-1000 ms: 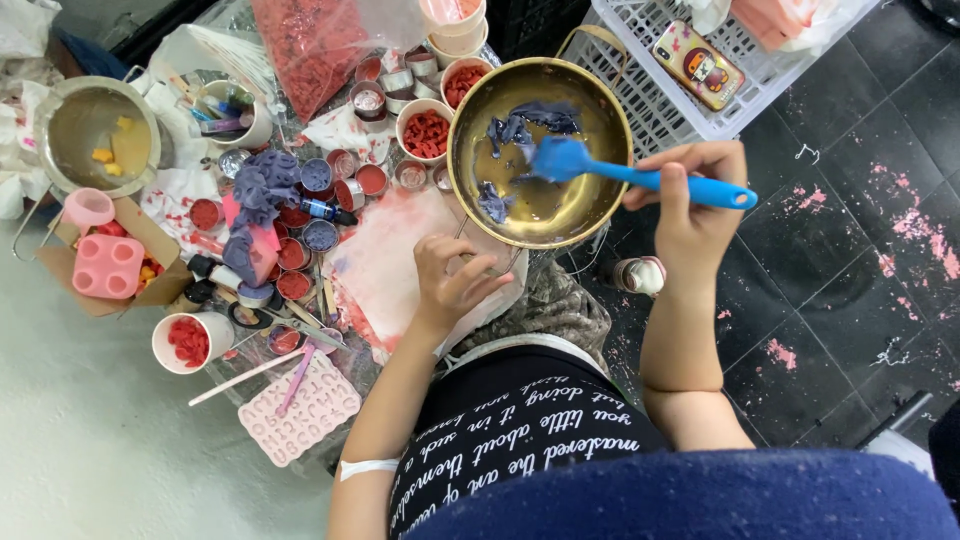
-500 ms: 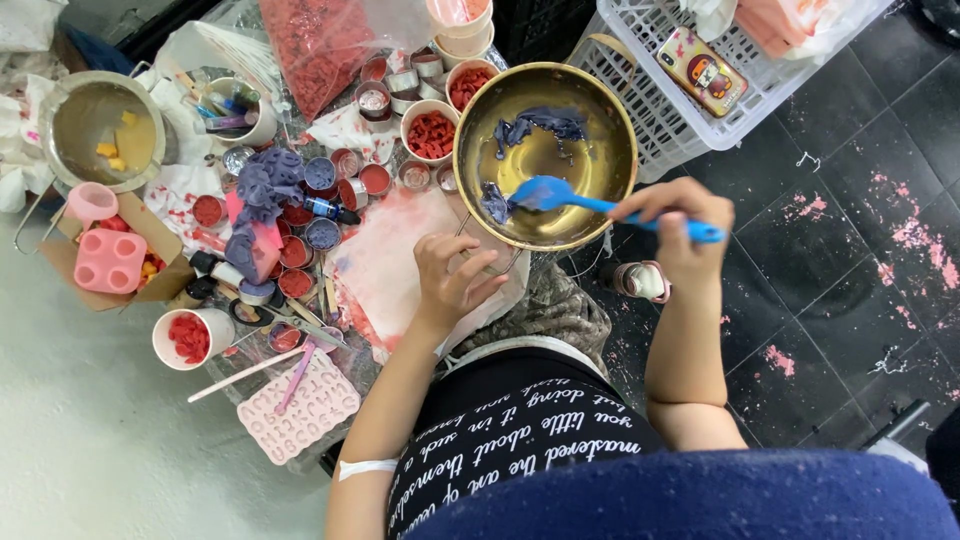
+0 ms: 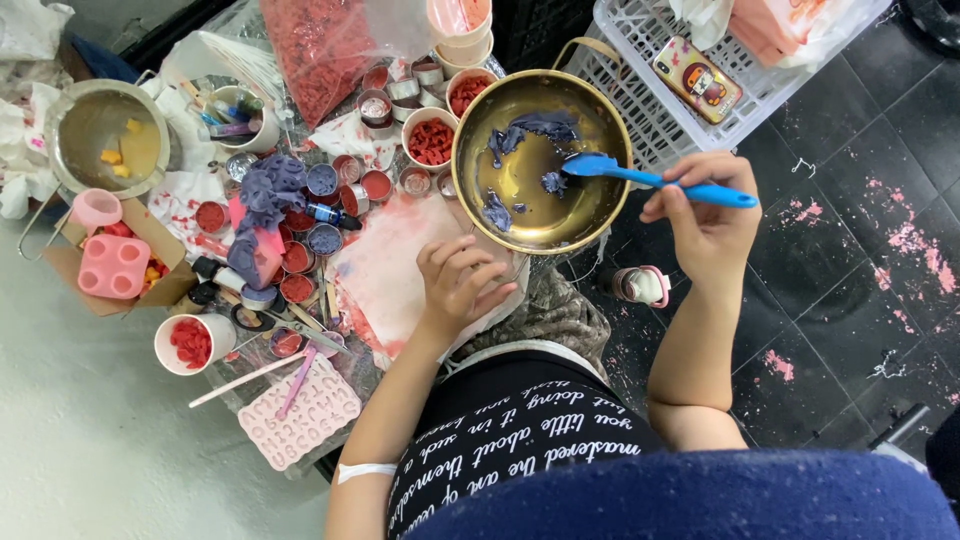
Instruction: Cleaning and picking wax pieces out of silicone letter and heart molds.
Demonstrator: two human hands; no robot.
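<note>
My right hand (image 3: 706,212) grips the handle of a blue spatula (image 3: 650,180), whose blade rests inside a brass bowl (image 3: 480,125). The bowl holds smears and lumps of grey-blue paste (image 3: 530,128). My left hand (image 3: 457,285) rests with curled fingers on a pink-stained sheet (image 3: 385,275), just below the bowl's near rim, and holds nothing that I can see.
Left of the bowl stand several small tins of red and blue wax, a white cup of red pieces (image 3: 430,140), a purple lump (image 3: 268,190), a pink letter mould (image 3: 300,412) and a metal pot (image 3: 100,135). A white basket (image 3: 640,120) with a phone (image 3: 697,78) stands at the back right. Dark tiled floor lies right.
The spatula blade swept across the bowl and now sits at its right side. My right hand shifted slightly along with it. My left hand stayed in place.
</note>
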